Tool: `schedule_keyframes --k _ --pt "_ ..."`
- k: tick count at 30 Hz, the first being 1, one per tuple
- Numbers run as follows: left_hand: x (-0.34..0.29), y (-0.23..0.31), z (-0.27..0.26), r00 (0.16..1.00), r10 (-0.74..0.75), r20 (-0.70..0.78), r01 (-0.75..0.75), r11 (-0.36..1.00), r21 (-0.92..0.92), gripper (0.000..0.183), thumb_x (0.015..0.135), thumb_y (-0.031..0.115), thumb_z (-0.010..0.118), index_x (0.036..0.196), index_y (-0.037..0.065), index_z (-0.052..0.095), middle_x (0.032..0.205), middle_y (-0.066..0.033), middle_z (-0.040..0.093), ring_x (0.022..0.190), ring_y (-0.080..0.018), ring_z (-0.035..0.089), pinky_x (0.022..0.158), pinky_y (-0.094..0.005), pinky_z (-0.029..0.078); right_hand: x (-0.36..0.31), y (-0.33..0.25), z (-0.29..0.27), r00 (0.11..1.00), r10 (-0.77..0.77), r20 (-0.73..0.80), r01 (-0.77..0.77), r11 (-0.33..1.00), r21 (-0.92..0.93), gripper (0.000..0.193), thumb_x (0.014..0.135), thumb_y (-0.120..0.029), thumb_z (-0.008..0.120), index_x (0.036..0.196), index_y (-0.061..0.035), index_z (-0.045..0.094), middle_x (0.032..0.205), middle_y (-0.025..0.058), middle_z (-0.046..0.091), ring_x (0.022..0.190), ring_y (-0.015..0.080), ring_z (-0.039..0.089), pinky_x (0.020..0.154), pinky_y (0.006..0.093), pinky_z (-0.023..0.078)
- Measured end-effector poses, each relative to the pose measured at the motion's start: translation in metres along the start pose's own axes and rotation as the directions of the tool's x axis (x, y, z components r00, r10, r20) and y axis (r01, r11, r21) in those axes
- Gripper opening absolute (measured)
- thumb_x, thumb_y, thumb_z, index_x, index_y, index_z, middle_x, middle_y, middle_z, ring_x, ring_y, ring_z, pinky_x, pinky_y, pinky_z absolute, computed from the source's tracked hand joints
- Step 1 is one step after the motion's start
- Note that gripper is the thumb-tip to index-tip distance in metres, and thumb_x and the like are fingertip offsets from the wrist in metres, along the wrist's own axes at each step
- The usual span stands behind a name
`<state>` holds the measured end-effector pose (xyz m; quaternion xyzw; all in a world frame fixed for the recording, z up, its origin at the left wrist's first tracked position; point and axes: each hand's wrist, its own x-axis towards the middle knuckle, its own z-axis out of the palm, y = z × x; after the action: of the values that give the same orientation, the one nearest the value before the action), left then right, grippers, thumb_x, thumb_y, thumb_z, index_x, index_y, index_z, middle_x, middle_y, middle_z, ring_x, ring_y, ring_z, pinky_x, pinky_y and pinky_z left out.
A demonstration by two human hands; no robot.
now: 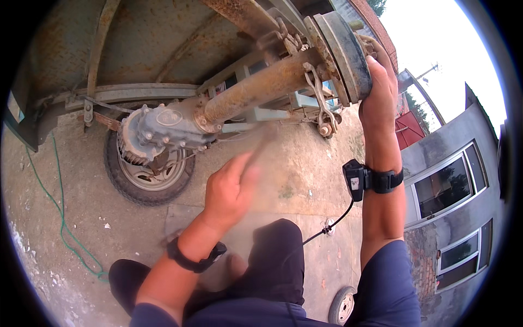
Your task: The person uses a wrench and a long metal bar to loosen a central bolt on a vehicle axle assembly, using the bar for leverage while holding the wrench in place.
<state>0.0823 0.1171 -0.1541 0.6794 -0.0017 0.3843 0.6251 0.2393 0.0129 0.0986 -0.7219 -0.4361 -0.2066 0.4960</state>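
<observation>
A rusty axle tube [259, 90] runs from a grey gear housing [163, 128] at the left to a brake drum [348, 54] at the upper right. My right hand [379, 90] grips the drum's outer side, its fingers bent round the hub and partly hidden. Below the axle, my left hand [229, 188] is closed round a slim, rod-like tool [262, 144]. Motion smears the tool, so its exact kind does not show; it points up toward the tube. Beside the drum hangs a rusty brake lever [321, 103] with a bolt at its lower end.
Above the axle is a rusty vehicle underside [152, 38]. A wheel [150, 174] stands behind the housing, and a small wheel [343, 306] is at the lower right. A green cord [62, 212] crosses the ground at left. A grey building [452, 180] rises at right.
</observation>
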Motion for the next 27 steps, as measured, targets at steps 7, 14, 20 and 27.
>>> schedule_keyframes --k 7,14,20,27 --pt "0.001 0.005 -0.002 1.0 -0.024 -0.005 0.024 0.999 -0.043 0.037 0.102 0.03 0.057 0.122 0.0 0.062 0.091 -0.0129 0.068 0.08 -0.0201 0.063 0.075 -0.032 0.05 0.003 0.0 -0.007 0.985 -0.131 0.108 0.131 0.991 0.009 0.049 0.089 -0.024 0.055 0.13 0.0023 0.057 0.118 0.011 0.063 0.108 0.0163 0.057 0.098 0.0285 0.042" --pt "0.001 0.019 -0.01 0.999 -0.028 0.02 0.029 0.998 -0.053 0.037 0.102 0.03 0.056 0.123 0.0 0.062 0.092 -0.0117 0.067 0.08 -0.0188 0.061 0.077 -0.0311 0.049 0.003 0.0 -0.006 0.981 -0.16 0.106 0.173 0.976 -0.131 0.045 0.089 -0.024 0.055 0.128 -0.0026 0.06 0.115 0.0091 0.064 0.106 0.0149 0.056 0.098 0.0285 0.043" --pt "-0.001 0.032 -0.014 1.0 -0.005 0.014 0.005 1.0 -0.01 0.034 0.1 0.028 0.058 0.121 0.002 0.062 0.1 -0.0186 0.069 0.09 -0.0354 0.068 0.077 -0.0371 0.053 0.0 0.002 -0.008 0.989 -0.126 0.082 0.136 0.982 -0.133 0.046 0.089 -0.027 0.059 0.129 -0.0024 0.059 0.114 0.0092 0.065 0.106 0.0165 0.058 0.096 0.0306 0.044" --pt "0.001 0.041 -0.016 1.0 -0.002 0.02 0.001 0.999 0.052 0.034 0.102 0.028 0.057 0.121 0.001 0.062 0.081 -0.0082 0.059 0.074 -0.0203 0.057 0.069 -0.0319 0.047 0.003 0.001 -0.026 0.971 0.073 0.228 -0.134 0.956 0.262 0.054 0.103 -0.045 0.05 0.134 -0.002 0.058 0.124 0.0067 0.064 0.114 0.0156 0.057 0.101 0.0294 0.042"
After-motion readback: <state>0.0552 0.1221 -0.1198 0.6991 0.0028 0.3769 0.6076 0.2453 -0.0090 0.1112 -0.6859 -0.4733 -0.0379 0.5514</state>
